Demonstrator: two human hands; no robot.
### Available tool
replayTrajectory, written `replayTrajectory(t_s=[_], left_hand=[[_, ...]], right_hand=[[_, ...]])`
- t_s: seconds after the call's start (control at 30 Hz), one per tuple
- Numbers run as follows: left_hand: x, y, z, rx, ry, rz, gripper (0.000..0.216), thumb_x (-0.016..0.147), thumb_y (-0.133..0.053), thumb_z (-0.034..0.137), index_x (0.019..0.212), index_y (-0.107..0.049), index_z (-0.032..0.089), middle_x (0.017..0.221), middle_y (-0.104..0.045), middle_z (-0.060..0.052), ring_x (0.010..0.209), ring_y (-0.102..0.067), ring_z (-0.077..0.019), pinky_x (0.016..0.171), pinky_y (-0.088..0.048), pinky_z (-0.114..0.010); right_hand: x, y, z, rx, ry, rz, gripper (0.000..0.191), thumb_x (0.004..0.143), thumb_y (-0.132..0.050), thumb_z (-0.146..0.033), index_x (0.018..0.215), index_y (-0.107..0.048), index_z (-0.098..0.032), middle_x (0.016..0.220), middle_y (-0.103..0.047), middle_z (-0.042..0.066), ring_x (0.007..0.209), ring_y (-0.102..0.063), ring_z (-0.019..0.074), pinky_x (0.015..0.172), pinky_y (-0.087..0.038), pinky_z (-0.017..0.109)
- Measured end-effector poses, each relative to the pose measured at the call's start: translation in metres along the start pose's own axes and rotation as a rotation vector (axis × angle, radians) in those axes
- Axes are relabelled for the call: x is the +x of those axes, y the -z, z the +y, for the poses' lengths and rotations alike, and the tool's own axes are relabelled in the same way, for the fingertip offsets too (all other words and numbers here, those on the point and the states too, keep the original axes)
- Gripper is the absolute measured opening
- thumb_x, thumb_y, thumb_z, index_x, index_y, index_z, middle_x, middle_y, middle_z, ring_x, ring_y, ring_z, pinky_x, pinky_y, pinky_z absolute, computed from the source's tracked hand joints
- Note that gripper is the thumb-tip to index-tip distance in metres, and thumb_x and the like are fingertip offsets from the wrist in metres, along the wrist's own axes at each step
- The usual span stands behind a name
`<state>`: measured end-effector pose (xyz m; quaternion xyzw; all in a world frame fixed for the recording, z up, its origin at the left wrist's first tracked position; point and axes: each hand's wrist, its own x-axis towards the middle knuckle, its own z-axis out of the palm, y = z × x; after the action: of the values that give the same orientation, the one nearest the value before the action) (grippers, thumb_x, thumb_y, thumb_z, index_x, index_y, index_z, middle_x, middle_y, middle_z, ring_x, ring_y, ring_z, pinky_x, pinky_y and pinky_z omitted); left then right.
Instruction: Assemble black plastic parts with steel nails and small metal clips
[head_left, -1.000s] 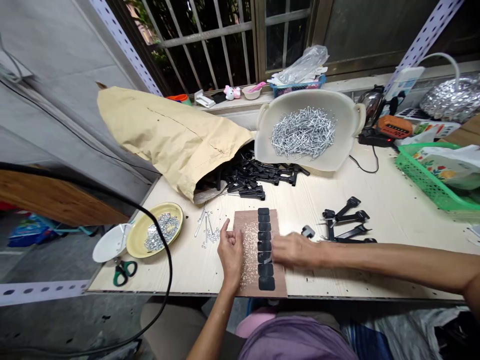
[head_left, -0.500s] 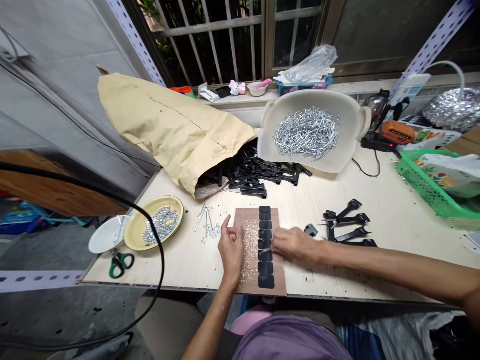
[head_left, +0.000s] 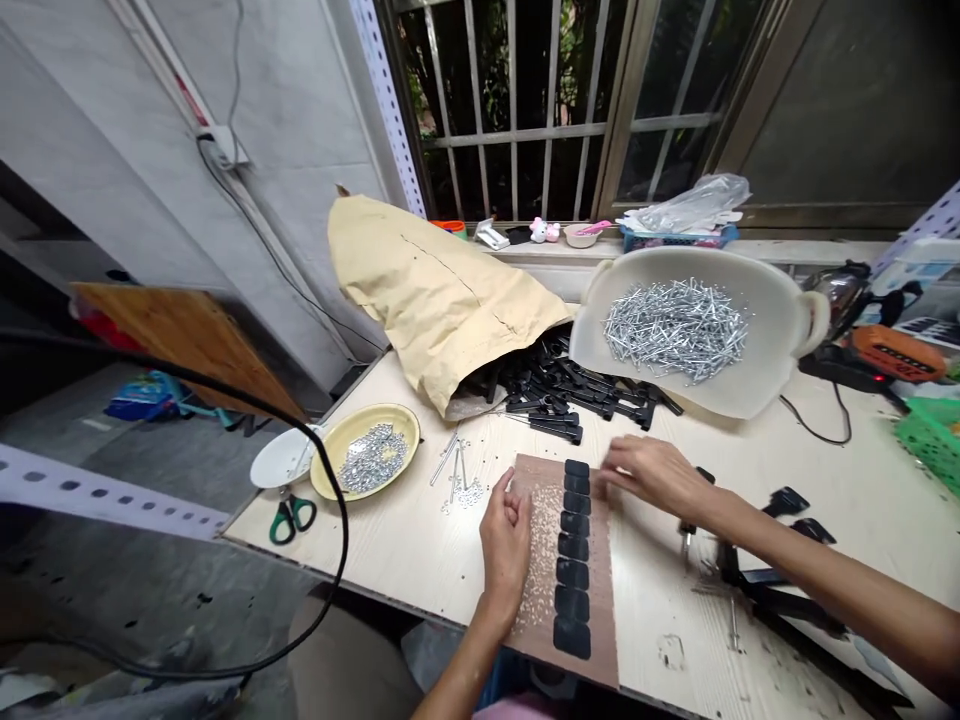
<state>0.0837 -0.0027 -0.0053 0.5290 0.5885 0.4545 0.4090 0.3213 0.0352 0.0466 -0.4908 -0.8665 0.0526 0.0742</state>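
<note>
A brown board (head_left: 604,600) lies at the table's near edge, with a column of several black pads (head_left: 574,547) and a scatter of tiny silver bits on it. My left hand (head_left: 505,537) rests on the board's left edge, fingers curled and pinched together; whether it holds anything is hidden. My right hand (head_left: 651,474) hovers at the board's upper right corner, fingers bent downward by the top pad. Nothing shows in it. Loose screws (head_left: 454,472) lie just left of the board.
A tan sack (head_left: 435,292) spills black plastic parts (head_left: 570,385) behind the board. A white tub of screws (head_left: 686,327) leans at the back. A yellow dish of washers (head_left: 366,462), a white dish (head_left: 283,458) and green scissors (head_left: 291,517) sit left. More black levers (head_left: 784,575) lie right.
The camera has swung left and up. My right hand has moved from the middle pads up to the top of the column. My left hand stays at the board's left edge.
</note>
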Motion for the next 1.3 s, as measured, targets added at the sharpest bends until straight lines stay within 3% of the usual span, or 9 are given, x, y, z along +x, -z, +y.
replayTrajectory(t_s=[0.17, 0.3, 0.4, 0.63, 0.83, 1.03, 1.13, 1.3], left_hand=[[0.011, 0.033, -0.010, 0.115, -0.100, 0.130, 0.033, 0.085, -0.050, 0.037, 0.109, -0.061, 0.018, 0.083, -0.058, -0.005, 0.071, -0.055, -0.0151, 0.066, -0.043, -0.026], [0.027, 0.074, -0.018, 0.464, -0.249, 0.182, 0.027, 0.088, -0.045, 0.031, 0.099, -0.066, 0.018, 0.087, -0.058, -0.007, 0.081, -0.055, -0.0186, 0.074, -0.043, -0.030], [0.035, 0.084, -0.020, 0.721, -0.320, 0.093, 0.027, 0.090, -0.043, 0.029, 0.103, -0.065, 0.020, 0.087, -0.057, -0.006, 0.084, -0.051, -0.0198, 0.073, -0.042, -0.031], [0.051, 0.069, -0.023, 1.108, -0.341, -0.080, 0.026, 0.091, -0.039, 0.023, 0.095, -0.064, 0.025, 0.088, -0.054, -0.007, 0.088, -0.044, -0.0212, 0.061, -0.036, -0.028], [0.061, 0.071, -0.022, 1.138, -0.360, -0.168, 0.020, 0.090, -0.041, 0.021, 0.088, -0.061, 0.022, 0.092, -0.054, -0.006, 0.094, -0.044, -0.0219, 0.059, -0.035, -0.029], [0.065, 0.070, -0.017, 0.943, -0.348, -0.168, 0.014, 0.086, -0.045, 0.018, 0.082, -0.059, 0.018, 0.090, -0.057, -0.008, 0.094, -0.048, -0.0231, 0.067, -0.040, -0.032], [0.064, 0.068, -0.014, 0.528, -0.246, -0.103, 0.009, 0.083, -0.050, 0.022, 0.081, -0.057, 0.016, 0.084, -0.059, -0.006, 0.084, -0.054, -0.0198, 0.071, -0.043, -0.032], [0.053, 0.056, 0.002, -0.264, 0.088, -0.067, 0.027, 0.076, -0.061, 0.037, 0.086, -0.057, 0.012, 0.075, -0.061, -0.004, 0.062, -0.058, -0.0126, 0.059, -0.046, -0.026]], right_hand=[[0.100, -0.037, -0.022, -0.120, -0.111, 0.100, 0.024, 0.093, -0.041, -0.030, 0.088, -0.061, -0.018, 0.090, -0.060, 0.007, 0.084, -0.054, 0.0178, 0.063, -0.035, 0.026], [0.140, -0.064, -0.025, -0.167, -0.145, 0.061, 0.021, 0.090, -0.046, -0.030, 0.093, -0.061, -0.016, 0.097, -0.059, 0.011, 0.091, -0.050, 0.0212, 0.070, -0.034, 0.028], [0.148, -0.074, -0.024, -0.176, -0.139, 0.032, 0.023, 0.091, -0.041, -0.022, 0.086, -0.063, -0.015, 0.097, -0.058, 0.012, 0.091, -0.048, 0.0223, 0.070, -0.034, 0.030], [0.141, -0.074, -0.031, -0.210, -0.126, 0.058, 0.024, 0.092, -0.035, -0.018, 0.089, -0.059, -0.013, 0.096, -0.058, 0.012, 0.090, -0.046, 0.0216, 0.073, -0.032, 0.031], [0.118, -0.063, -0.032, -0.026, -0.010, 0.308, 0.023, 0.094, -0.036, -0.022, 0.096, -0.058, -0.015, 0.088, -0.060, 0.007, 0.082, -0.050, 0.0185, 0.075, -0.036, 0.029], [0.090, -0.047, -0.053, 0.212, 0.113, 0.371, 0.029, 0.094, -0.036, -0.019, 0.116, -0.054, -0.017, 0.094, -0.058, 0.007, 0.088, -0.053, 0.0173, 0.077, -0.044, 0.029], [0.075, -0.042, -0.072, 0.291, 0.094, 0.331, 0.027, 0.093, -0.041, -0.022, 0.115, -0.056, -0.022, 0.095, -0.055, 0.006, 0.084, -0.053, 0.0155, 0.070, -0.046, 0.026], [0.062, -0.038, -0.096, 0.330, 0.052, 0.282, 0.027, 0.093, -0.042, -0.027, 0.114, -0.059, -0.026, 0.090, -0.054, 0.004, 0.077, -0.054, 0.0130, 0.062, -0.044, 0.023]])
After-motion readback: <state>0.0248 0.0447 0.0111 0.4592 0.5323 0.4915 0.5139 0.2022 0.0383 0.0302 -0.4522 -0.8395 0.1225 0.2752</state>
